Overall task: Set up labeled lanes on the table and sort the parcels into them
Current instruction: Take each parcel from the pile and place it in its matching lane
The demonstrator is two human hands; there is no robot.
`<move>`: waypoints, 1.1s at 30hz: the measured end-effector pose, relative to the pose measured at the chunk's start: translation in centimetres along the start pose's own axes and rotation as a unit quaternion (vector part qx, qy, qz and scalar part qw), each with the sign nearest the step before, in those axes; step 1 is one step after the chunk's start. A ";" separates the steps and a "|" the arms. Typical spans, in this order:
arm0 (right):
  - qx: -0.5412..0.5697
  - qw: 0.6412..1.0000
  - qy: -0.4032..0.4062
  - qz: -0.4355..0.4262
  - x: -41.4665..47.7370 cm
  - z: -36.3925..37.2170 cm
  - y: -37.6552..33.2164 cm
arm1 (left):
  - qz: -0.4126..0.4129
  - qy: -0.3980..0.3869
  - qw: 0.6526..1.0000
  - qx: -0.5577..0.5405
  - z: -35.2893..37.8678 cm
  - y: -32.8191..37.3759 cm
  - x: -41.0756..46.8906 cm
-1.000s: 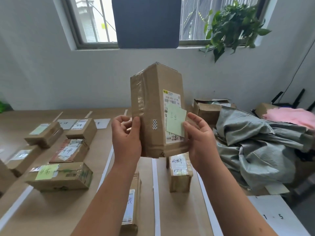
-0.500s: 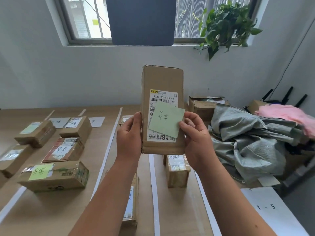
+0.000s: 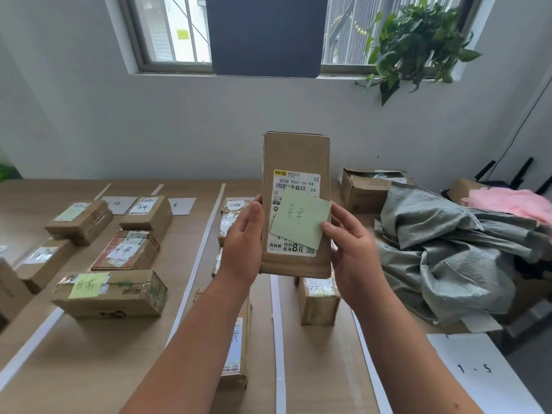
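Observation:
I hold a tall brown cardboard parcel [image 3: 295, 156] upright in front of me, above the table [image 3: 95, 354]. Its label side faces me, with a white shipping label and a green handwritten sticky note [image 3: 300, 221] on it. My left hand [image 3: 243, 243] grips its left edge and my right hand [image 3: 352, 249] grips its right edge, thumb on the note. White tape strips [image 3: 277, 339] mark lanes on the table. Several parcels lie in the left lanes, one with a green note [image 3: 110, 292], and others lie below my hands [image 3: 318, 303].
White paper lane labels [image 3: 182, 206] lie at the far end of the left lanes. A grey sack heap [image 3: 448, 255] and an open carton [image 3: 367, 189] fill the right side. A white sheet marked 1-5 [image 3: 475, 369] lies at the near right. A plant hangs at the window.
I have turned the parcel from an angled view until its label side faces me squarely. My view has shifted slightly right. The parcels on the table have not moved.

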State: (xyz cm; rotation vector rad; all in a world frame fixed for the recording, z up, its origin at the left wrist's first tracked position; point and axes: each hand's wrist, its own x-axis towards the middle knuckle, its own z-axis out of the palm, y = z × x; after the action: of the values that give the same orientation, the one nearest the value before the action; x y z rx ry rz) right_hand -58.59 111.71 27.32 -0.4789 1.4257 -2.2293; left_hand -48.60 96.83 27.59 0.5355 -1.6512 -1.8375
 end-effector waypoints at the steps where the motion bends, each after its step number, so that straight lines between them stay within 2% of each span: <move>1: 0.000 1.000 -0.001 0.001 0.0 0.0 0.2 | -0.004 0.002 1.000 -0.002 -0.1 -0.1 0.0; 9: 0.006 0.999 -0.034 0.027 0.1 1.0 2.4 | -0.014 0.048 0.998 0.025 -1.9 -0.3 -1.4; 18: 0.018 0.983 -0.135 0.124 -0.6 5.1 6.2 | -0.054 0.196 0.978 0.055 -6.7 0.4 -6.4; 27: 0.041 0.942 -0.238 0.232 -4.5 12.6 11.7 | -0.064 0.315 0.942 0.091 -14.0 1.4 -13.3; 33: 0.033 0.939 -0.266 0.214 -7.4 19.7 13.9 | -0.049 0.332 0.935 0.111 -22.0 2.6 -15.3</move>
State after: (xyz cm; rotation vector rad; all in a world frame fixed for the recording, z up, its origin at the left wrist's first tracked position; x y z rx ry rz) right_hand -39.73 95.73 22.26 -0.6215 1.0414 -1.6296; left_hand -22.47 90.68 25.57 1.2035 -1.3691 -1.3116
